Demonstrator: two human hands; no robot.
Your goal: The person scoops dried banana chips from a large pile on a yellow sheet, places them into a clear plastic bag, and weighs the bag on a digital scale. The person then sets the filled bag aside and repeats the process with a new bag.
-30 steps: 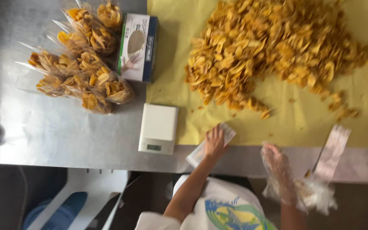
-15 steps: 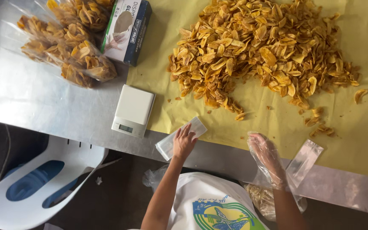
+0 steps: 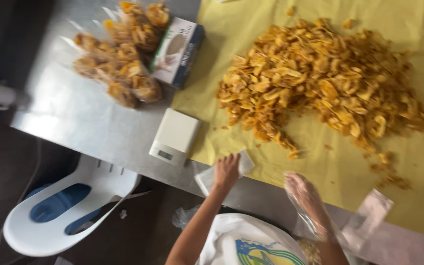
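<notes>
Pressing flat on a small stack of clear bags (image 3: pixel 245 162) with the left hand (image 3: pixel 226 172), grip released, palm down, fingers spread over the top sheet; nothing pinched, blur permitting. Right hand (image 3: pixel 306 196) sheathed in a thin clear glove, grip likewise released and empty, resting on the near margin of the yellow paper (image 3: pixel 330 167). Stack lying toward 6 o'clock on the desk (image 3: pixel 74 118), straddling the paper's corner and bare steel, just at 4 o'clock from the white scale (image 3: pixel 175 136).

Judged as the bag-picking stage; to peel one sheet off, pinch a corner with the fingertips while holding the rest down.

Heap of golden chips (image 3: pixel 320 83) at 12 to 1 o'clock from the hands, near, with open paper between; near edge of the desk right under both wrists, so little room toward 6; loose clear bag (image 3: pixel 373 212) at 4 o'clock from the right hand, close to that edge. Filled bags (image 3: pixel 123 68) and glove box (image 3: pixel 177 51) at 10 o'clock, well apart; white chair (image 3: pixel 65 216) below at 8.
</notes>
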